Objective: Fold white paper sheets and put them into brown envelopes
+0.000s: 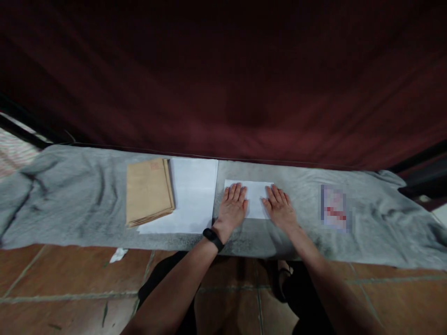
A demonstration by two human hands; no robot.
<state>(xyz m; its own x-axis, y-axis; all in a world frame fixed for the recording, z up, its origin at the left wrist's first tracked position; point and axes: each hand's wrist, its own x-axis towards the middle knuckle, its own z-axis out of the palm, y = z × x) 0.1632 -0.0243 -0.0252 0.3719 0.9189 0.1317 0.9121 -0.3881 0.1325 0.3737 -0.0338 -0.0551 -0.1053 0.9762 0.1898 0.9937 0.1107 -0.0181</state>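
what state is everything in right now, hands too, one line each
Left hand, open, palm down on the small white paper
Right hand, open, palm down on it too
Small white paper, flat, pressed by both hands
Brown paper envelopes, stacked, overlapping the large white paper sheets
Large white paper sheets, flat, partly covered
Grey fabric cover, spread out, wrinkled
Black wristband, worn
Dark red curtain, hanging

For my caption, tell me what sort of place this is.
Probably a makeshift work spot indoors: brown envelopes and white paper on a grey cloth, a dark red drape behind, and floor tiles below.
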